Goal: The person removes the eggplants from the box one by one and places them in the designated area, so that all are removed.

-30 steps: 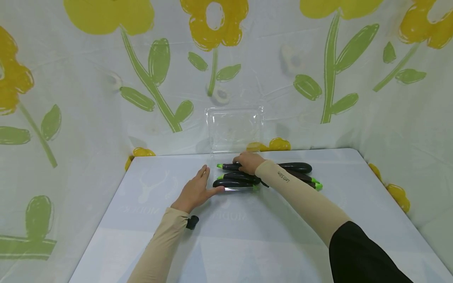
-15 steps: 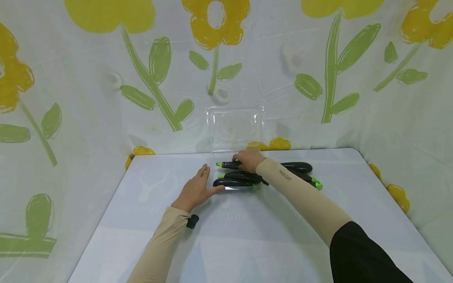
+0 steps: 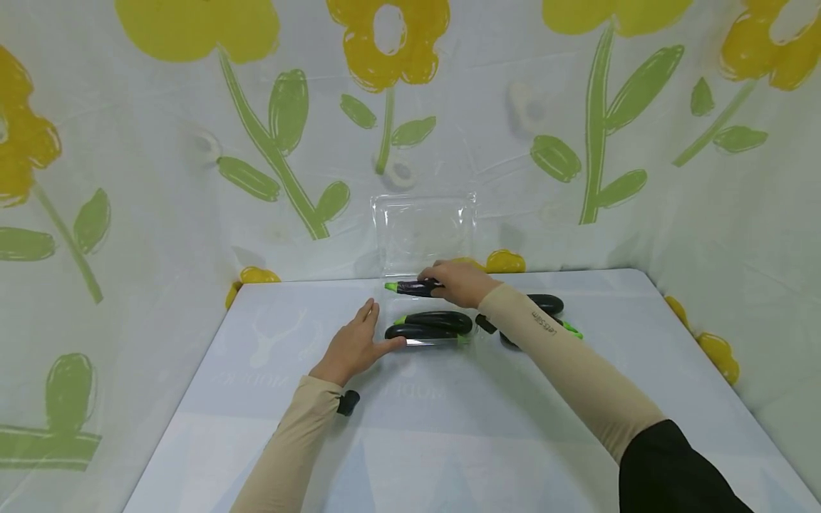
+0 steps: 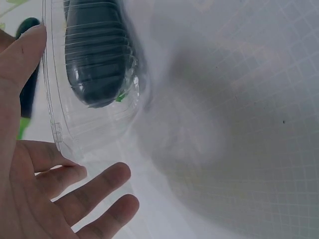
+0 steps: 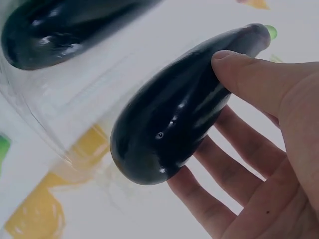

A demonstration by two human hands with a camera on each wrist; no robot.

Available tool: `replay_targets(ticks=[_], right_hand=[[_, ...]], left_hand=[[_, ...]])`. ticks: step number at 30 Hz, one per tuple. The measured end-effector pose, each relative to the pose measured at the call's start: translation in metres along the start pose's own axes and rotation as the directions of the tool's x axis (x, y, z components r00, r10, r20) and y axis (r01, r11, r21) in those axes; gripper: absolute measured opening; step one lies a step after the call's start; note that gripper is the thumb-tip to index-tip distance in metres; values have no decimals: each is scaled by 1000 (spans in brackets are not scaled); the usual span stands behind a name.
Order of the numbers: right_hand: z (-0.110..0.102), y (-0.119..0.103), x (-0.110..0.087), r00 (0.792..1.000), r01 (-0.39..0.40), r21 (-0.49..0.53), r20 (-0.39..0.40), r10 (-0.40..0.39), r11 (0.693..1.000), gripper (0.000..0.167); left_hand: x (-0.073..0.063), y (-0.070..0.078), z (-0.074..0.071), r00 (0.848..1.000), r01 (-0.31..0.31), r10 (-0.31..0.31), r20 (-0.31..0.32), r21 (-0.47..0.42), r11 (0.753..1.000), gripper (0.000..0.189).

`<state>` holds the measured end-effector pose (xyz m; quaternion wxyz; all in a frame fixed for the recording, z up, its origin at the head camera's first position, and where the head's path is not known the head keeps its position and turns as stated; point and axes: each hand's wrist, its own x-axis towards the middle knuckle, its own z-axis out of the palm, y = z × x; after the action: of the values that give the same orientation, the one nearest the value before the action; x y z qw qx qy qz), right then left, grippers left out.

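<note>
My right hand (image 3: 465, 283) holds a dark eggplant (image 3: 413, 288) over the far part of a clear plastic clamshell box (image 3: 432, 342). In the right wrist view, thumb and fingers grip this eggplant (image 5: 164, 119) from opposite sides, its green stem end (image 5: 271, 32) pointing up and right. Two more eggplants, one nearer (image 3: 417, 333) and one behind it (image 3: 442, 320), lie side by side in the box. My left hand (image 3: 353, 345) rests against the box's left end, thumb on the front rim, other fingers extended. The left wrist view shows them spread beside the clear wall (image 4: 99, 137).
The box's clear lid (image 3: 425, 231) stands upright at the table's back edge. Right of the box lie loose eggplants (image 3: 548, 305), partly covered by my right forearm. A flower-printed curtain (image 3: 487, 142) surrounds the white table (image 3: 410, 442).
My right hand has lifted the far eggplant and shifted it slightly back and left, apart from the two others. The left hand stays in place.
</note>
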<state>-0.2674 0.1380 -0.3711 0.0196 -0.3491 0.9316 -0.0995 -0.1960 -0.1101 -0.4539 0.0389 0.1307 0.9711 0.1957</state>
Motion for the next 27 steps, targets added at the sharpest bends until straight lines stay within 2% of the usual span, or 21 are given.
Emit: replay_targets(ticks=[4,14,21,27], right_hand=[[-11,-3,-12,998,31,27,-52,-29,999,38],[-35,-17,-56,992,32,66,-126,-24,997,39],[-52,-12,-87,971,107,44,-220,-95,993,43],[-56,-8,-111,958,119,46,-268,-102,992,45]], left_hand=[[0,0,0,1000,2,-2,3,-2,1000,107],[-1,2,-1,1000,-4,4,6,-10,1000,106],[0,1,0,1000,-6,6,7,-4,1000,107],[-1,2,0,1000,-4,4,8,-6,1000,108]])
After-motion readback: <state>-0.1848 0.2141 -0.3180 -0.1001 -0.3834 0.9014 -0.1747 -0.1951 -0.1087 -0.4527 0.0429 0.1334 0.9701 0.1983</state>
